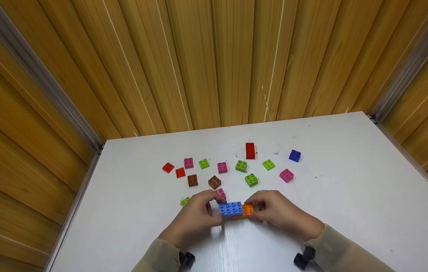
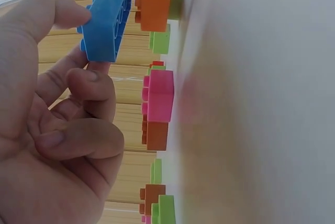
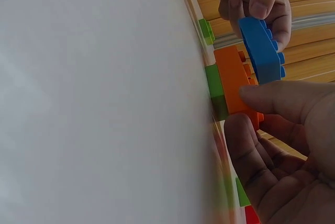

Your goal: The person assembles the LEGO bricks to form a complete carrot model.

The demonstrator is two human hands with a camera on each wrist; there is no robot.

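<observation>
My left hand (image 1: pixel 199 211) pinches a light blue eight-stud toy brick (image 1: pixel 230 208) between thumb and fingers. In the left wrist view that blue brick (image 2: pixel 107 20) is tilted, its hollow underside turned toward the orange brick (image 2: pixel 155 1). My right hand (image 1: pixel 279 210) holds the orange brick by its right end, thumb and fingertips on its sides. A green brick (image 3: pixel 215 90) sits directly beneath the orange one, low on the table. In the right wrist view the blue brick (image 3: pixel 260 51) is above the orange brick's studs; whether they touch I cannot tell.
Beyond the hands, loose bricks lie spread over the white table (image 1: pixel 350 181): pink (image 1: pixel 286 175), green (image 1: pixel 251 180), brown (image 1: pixel 214 182), red (image 1: pixel 250 150) and dark blue (image 1: pixel 294 155). Close to my left hand are a pink brick (image 1: pixel 220 193) and a green brick (image 1: pixel 185 201). Wood-patterned panels (image 1: pixel 233 64) enclose the table.
</observation>
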